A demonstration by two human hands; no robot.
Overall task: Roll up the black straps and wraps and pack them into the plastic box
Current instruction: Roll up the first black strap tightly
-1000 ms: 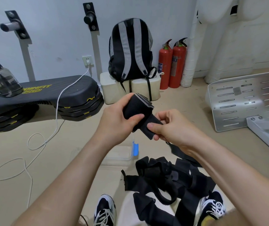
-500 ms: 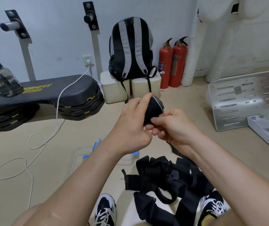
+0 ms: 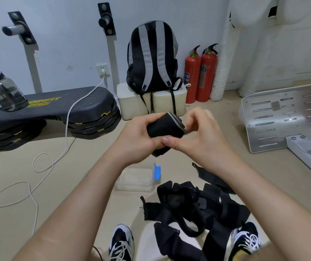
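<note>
Rolled wrap (image 3: pixel 165 129) is being held up between both hands, above the plastic box (image 3: pixel 132 182) on the floor. The left hand (image 3: pixel 137 140) is clasping its middle, and the right hand (image 3: pixel 201 144) is pressing a thumb on it (fingers blurred, so I cannot tell its hold). It is looking soft, light and springy, so squeezing across the coils seems best. Loose straps (image 3: pixel 198 208) are lying just beside the box, not covering it.

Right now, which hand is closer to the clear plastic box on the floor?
Left. The left hand, gripping the rolled wrap, hovers above the plastic box; the right hand pinches the roll farther to the right.
</note>
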